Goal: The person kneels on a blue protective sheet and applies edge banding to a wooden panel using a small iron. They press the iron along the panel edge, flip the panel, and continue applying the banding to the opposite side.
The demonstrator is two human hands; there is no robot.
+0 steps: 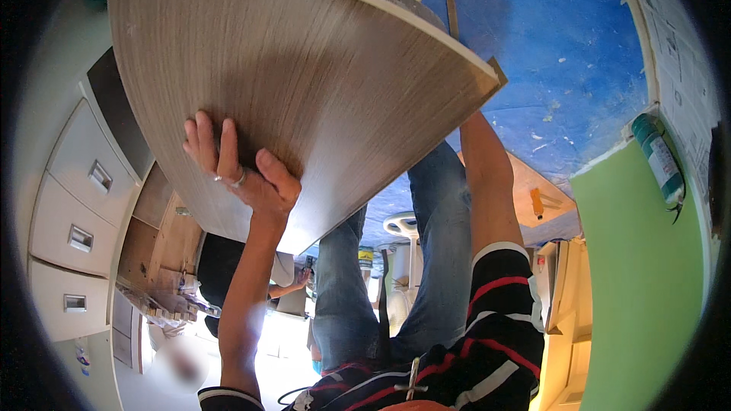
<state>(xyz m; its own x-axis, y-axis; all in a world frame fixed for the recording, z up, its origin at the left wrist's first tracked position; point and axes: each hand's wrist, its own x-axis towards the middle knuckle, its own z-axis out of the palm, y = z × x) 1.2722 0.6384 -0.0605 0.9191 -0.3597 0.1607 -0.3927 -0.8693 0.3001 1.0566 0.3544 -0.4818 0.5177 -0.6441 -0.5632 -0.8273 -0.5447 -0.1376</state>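
A large wood-grain board (320,68) with pale cut edges is tilted up in front of me, and other boards show behind its upper edge. My left hand (251,167) lies against the board's face with the fingers spread, a ring on one of them. The right forearm (487,175) reaches up to the board's lower right corner. Behind that corner my right hand is hidden, so its grip does not show.
Blue sheeting (563,46) bears a thin wooden strip (451,11). An orange-handled tool (537,202) lies on a light brown board. At right are a green panel (640,274) and a teal canister (659,160); at left, white drawers (80,175). Another person's hand (293,284) shows below.
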